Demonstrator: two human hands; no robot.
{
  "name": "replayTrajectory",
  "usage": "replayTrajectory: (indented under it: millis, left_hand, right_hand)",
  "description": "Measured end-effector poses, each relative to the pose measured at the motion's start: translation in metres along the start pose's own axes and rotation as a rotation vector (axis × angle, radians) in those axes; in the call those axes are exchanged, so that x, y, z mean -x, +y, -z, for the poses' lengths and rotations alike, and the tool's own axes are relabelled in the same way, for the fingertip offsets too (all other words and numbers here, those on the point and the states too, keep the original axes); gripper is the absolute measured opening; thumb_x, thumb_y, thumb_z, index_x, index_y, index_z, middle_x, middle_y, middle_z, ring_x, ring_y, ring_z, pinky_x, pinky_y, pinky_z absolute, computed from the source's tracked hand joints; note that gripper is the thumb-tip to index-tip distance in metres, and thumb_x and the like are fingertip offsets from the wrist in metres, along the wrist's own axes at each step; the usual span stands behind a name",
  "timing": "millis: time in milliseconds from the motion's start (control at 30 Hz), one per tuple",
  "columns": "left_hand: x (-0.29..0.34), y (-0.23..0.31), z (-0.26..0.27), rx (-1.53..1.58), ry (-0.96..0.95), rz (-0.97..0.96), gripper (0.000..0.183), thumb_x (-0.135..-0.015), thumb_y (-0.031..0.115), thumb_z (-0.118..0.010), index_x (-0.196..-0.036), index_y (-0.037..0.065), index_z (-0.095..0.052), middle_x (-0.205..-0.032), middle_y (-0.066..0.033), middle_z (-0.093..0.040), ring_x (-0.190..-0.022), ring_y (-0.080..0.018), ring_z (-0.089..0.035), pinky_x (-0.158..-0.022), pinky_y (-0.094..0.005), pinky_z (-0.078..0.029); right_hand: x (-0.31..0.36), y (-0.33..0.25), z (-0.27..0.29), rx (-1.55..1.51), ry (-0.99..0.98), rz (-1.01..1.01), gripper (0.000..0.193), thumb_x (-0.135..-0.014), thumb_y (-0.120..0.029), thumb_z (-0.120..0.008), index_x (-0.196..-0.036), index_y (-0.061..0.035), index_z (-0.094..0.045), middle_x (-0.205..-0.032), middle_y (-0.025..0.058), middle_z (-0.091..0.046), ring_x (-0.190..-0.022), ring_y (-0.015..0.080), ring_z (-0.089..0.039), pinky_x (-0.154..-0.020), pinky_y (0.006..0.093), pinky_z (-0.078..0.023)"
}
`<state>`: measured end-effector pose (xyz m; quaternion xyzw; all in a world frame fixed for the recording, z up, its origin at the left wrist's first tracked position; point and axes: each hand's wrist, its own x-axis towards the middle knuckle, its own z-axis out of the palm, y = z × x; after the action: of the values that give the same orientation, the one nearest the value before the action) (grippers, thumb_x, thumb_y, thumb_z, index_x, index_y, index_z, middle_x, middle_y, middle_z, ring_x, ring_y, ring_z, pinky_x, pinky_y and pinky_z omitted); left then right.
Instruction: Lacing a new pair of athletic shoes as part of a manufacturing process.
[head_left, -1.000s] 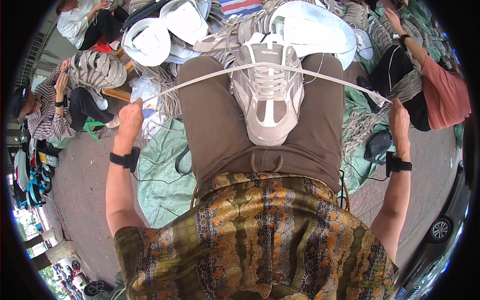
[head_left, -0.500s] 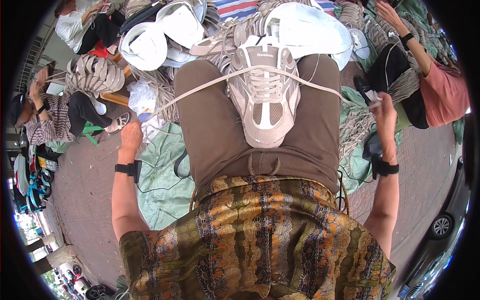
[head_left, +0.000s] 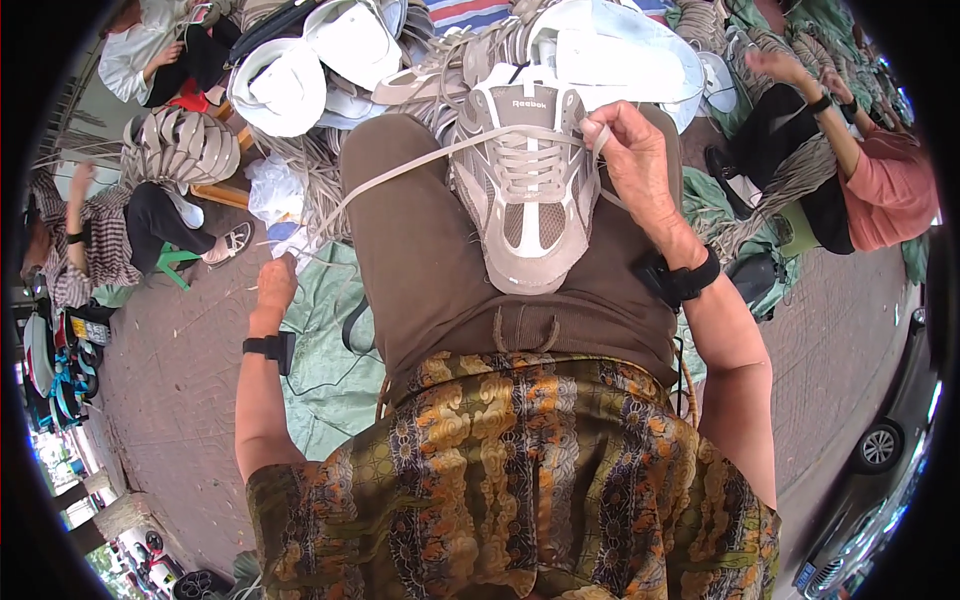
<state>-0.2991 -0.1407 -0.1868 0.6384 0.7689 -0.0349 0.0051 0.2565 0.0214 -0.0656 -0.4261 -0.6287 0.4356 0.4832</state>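
The nearer right hand (head_left: 638,170) pinches the lace (head_left: 515,131), the shoe (head_left: 529,225) just to its left, toe toward the wearer (head_left: 510,470).

Right hand (head_left: 638,165) higher, pinching; left hand (head_left: 274,288) lower, curled.

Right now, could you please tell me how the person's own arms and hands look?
The left hand and right hand wear no gloves. A black strap with a dark box sits at each wrist. The forearms are bare below short olive sleeves patterned in dark and golden tones.
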Motion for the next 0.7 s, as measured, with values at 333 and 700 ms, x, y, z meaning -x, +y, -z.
replayTrajectory:
  millis: [333, 700]
  left_hand:
    - [-0.011, 0.019, 0.0, 0.427, -0.001, 0.032, 0.02, -0.085, 0.003, -0.054, -0.099, 0.006, -0.067, -0.078, -0.0219, -0.067, -0.078, -0.0398, -0.068, -0.072, -0.0453, -0.053]
    - [-0.015, 0.096, 0.061, 0.779, 0.17, -0.079, 0.015, -0.097, 0.005, -0.05, -0.108, 0.007, -0.059, -0.072, -0.0086, -0.065, -0.066, -0.0159, -0.065, -0.063, -0.0308, -0.053]
  right_hand:
    - [-0.006, 0.003, -0.004, 0.1, 0.039, 0.1, 0.008, -0.095, -0.008, -0.065, -0.09, -0.0033, -0.061, -0.079, -0.0028, -0.058, -0.074, 0.0046, -0.053, -0.07, 0.0208, -0.045]
    - [-0.008, 0.005, -0.007, 0.104, 0.049, 0.078, 0.014, -0.093, -0.017, -0.065, -0.092, -0.0029, -0.062, -0.081, 0.0026, -0.062, -0.08, 0.0111, -0.055, -0.076, 0.0282, -0.047]
